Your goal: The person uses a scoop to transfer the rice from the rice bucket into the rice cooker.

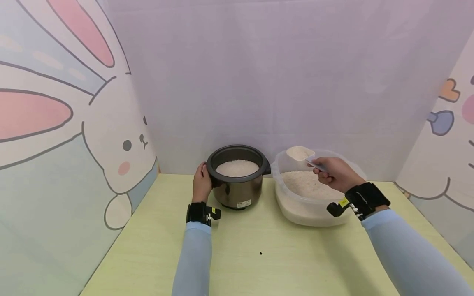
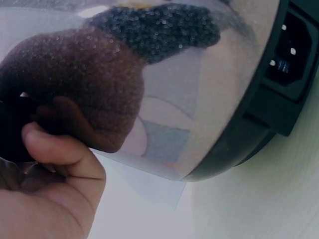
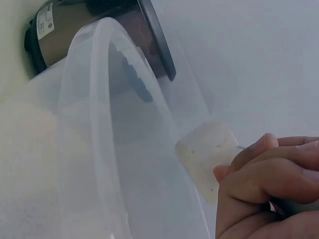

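A dark brown rice cooker (image 1: pixel 228 191) stands lidless on the table, with white rice (image 1: pixel 237 167) inside. My left hand (image 1: pixel 201 185) grips its black left side handle; in the left wrist view the thumb (image 2: pixel 57 147) curls against this handle. My right hand (image 1: pixel 338 174) holds the thin handle of a white scoop (image 1: pixel 306 155) loaded with rice. That scoop is raised over the back left rim of a translucent plastic bin (image 1: pixel 292 207), which holds more rice (image 1: pixel 309 185). In the right wrist view, curled fingers (image 3: pixel 269 184) hide most of the scoop's handle.
The bin stands just right of the cooker, close to its right handle (image 1: pixel 267 167). A power socket (image 2: pixel 289 52) shows low on the cooker's body. Behind them rises a pale curtain (image 1: pixel 259 82). A small black speck (image 1: pixel 261 253) lies on the light yellow-green table (image 1: pixel 237 271).
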Demonstrator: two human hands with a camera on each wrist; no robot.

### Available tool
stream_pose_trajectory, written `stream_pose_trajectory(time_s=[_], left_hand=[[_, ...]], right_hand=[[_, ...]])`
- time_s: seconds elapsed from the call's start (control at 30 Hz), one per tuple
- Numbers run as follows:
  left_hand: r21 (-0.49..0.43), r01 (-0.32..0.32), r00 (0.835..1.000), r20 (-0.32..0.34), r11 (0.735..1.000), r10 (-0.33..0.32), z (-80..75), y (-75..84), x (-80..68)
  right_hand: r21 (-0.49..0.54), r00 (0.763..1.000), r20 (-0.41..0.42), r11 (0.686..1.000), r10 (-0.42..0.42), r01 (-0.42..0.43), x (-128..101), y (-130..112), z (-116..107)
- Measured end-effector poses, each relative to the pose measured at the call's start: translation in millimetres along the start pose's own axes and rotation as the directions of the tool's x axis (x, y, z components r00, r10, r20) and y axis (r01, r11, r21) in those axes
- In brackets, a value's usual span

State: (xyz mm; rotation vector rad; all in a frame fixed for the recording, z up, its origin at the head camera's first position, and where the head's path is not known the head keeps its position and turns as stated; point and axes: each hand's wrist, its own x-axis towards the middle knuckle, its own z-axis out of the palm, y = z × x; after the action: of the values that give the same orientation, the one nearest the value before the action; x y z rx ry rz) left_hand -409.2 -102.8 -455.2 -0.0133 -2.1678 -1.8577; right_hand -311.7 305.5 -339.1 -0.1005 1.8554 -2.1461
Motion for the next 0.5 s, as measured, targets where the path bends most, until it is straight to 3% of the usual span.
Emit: stream_pose_trajectory(time_s=[0.37, 0.5], left_hand=[[0.024, 0.006, 1.000, 0.000, 1.000, -0.006, -0.7, 1.6, -1.0], [0.027, 0.002, 1.000, -0.006, 1.000, -0.001, -0.6, 3.0, -0.9]], right_hand=[[-0.020, 0.999, -0.038, 1.000, -0.003, 0.002, 14.8, -9.5, 31.9], [-0.069, 0.998, -0.050, 0.997, -0.026, 0.023, 20.7, -14.2, 46.5]])
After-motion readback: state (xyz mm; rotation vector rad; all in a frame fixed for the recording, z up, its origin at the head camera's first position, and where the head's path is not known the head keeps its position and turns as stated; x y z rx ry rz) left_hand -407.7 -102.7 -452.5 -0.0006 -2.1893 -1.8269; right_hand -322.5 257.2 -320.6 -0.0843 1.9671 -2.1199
